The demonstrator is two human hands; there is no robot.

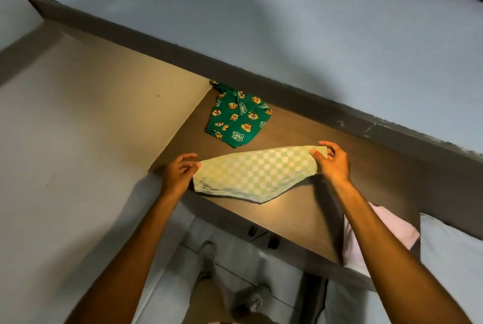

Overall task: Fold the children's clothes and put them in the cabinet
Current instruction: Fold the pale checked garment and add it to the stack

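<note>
Mid-frame, our left hand point(177, 174) and right hand point(332, 160) pinched the checked cloth point(251, 172) by its ends; slack risked a crooked fold.

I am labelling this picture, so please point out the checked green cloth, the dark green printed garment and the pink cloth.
checked green cloth point(257, 173): head view, middle of the checked panel.
dark green printed garment point(239, 118): head view, its centre.
pink cloth point(392, 229): head view, part beside the right forearm.
</note>
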